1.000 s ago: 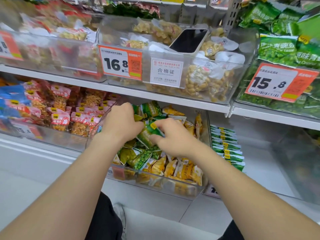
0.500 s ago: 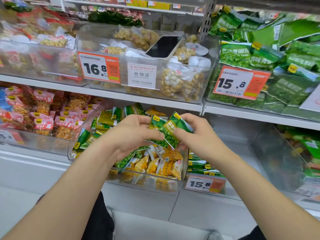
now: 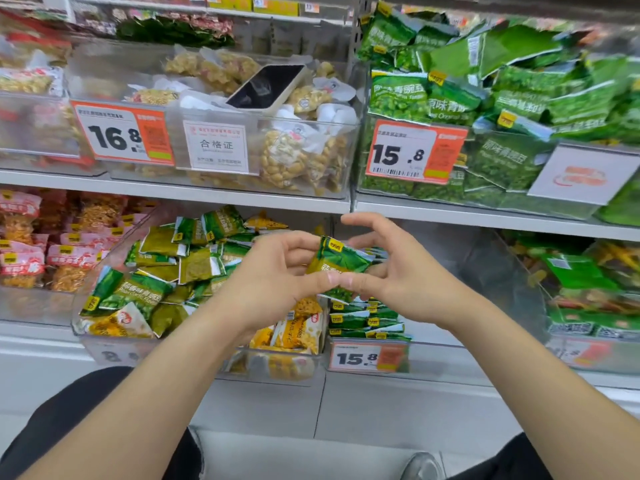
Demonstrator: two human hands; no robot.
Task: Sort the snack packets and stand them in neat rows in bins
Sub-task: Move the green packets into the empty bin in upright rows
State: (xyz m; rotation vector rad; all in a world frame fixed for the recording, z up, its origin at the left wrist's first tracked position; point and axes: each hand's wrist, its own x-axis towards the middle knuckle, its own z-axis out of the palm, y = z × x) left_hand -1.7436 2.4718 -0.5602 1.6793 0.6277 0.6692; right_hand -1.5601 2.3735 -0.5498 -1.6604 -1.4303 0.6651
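My left hand (image 3: 273,284) and right hand (image 3: 401,277) pinch one green packet (image 3: 341,259). I should square it upright, then stand it with the row (image 3: 363,322) in the bin's (image 3: 450,362) front left corner.

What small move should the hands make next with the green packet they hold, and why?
Probably move the green packet right and down and stand it in the row of green packets in the next bin. The left hand and right hand hold it by the mixed bin, where green and yellow packets lie jumbled.
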